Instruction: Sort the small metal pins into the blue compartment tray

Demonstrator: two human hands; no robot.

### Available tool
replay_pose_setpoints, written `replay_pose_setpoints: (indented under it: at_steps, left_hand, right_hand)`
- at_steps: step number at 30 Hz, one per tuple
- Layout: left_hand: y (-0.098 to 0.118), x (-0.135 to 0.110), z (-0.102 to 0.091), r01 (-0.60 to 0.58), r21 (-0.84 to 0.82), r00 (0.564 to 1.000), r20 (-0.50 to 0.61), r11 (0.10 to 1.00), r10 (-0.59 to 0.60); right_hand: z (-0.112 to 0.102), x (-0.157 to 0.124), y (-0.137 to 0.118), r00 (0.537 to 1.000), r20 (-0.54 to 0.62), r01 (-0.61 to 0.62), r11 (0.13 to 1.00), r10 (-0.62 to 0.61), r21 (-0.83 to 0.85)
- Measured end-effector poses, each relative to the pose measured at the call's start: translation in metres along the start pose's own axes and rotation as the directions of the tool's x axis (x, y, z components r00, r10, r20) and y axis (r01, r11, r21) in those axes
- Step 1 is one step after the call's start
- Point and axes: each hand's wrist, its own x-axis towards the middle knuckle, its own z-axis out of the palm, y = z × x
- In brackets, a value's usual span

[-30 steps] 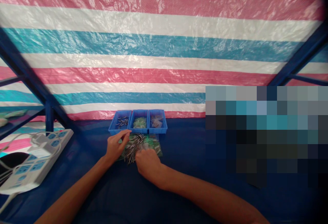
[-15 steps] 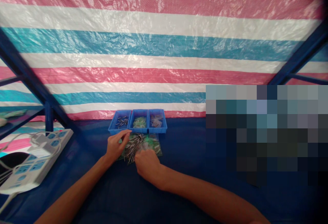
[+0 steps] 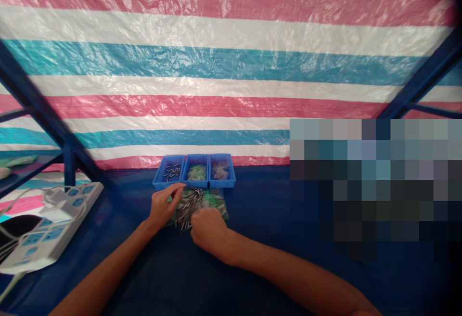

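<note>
A pile of thin metal rods [image 3: 188, 205] lies on green and clear plastic packets [image 3: 219, 202] on the dark blue table. My left hand [image 3: 164, 206] is at the left of the pile, its fingers pressed together near the front of the trays; whether a small piece sits between the fingertips cannot be seen. Curled closed over the right part of the pile is my right hand [image 3: 210, 229], its fingertips turned away and hidden. Behind the pile stand a left blue tray [image 3: 164, 184] with several metal rods, a middle tray [image 3: 195, 184] with green packets, and a right tray [image 3: 223, 183] with clear packets.
A white power strip [image 3: 68, 231] with plugs and cables lies at the left. Blue metal frame bars [image 3: 46, 109] slope up at both sides, before a striped plastic sheet [image 3: 216, 65]. A pixelated block covers the right side.
My right hand has shifted very slightly up and to the right over the pile. The left hand and the trays look the same.
</note>
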Motion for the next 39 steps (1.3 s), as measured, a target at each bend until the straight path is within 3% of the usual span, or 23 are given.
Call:
replay_pose_setpoints:
  at_steps: [5,10,16,23,29,34,39]
  left_hand:
    - [0.001,0.000,0.000,0.008,-0.006,1.000,-0.010,1.000,-0.008]
    - [0.003,0.001,-0.001,0.009,-0.011,1.000,-0.014,1.000,-0.009]
    - [0.005,0.002,-0.002,0.027,-0.020,0.999,-0.021,0.999,-0.028]
    - [0.007,0.003,-0.005,0.107,-0.033,0.993,-0.036,0.994,-0.108]
    - [0.006,0.006,-0.006,0.138,-0.067,0.990,-0.017,0.988,-0.139]
    - [0.007,0.007,-0.006,0.106,-0.095,0.993,0.056,0.990,-0.101]
    - [0.007,0.009,-0.004,0.057,-0.161,0.987,0.158,0.985,-0.031]
  right_hand:
    - [-0.013,0.000,0.006,0.998,0.002,-0.061,0.998,0.061,-0.003]
    - [-0.020,0.008,0.022,0.978,-0.135,-0.157,0.987,0.158,0.022]
    - [-0.014,0.021,0.042,0.947,-0.206,-0.228,0.968,0.246,0.104]
    - [-0.013,0.022,0.040,0.958,-0.158,-0.213,0.962,0.240,0.171]
    - [-0.009,0.025,0.045,0.959,-0.184,-0.159,0.945,0.217,0.285]
    - [-0.004,0.033,0.057,0.937,-0.272,-0.054,0.859,0.220,0.509]
    - [0.008,0.043,0.068,0.955,-0.187,0.001,0.630,0.229,0.776]
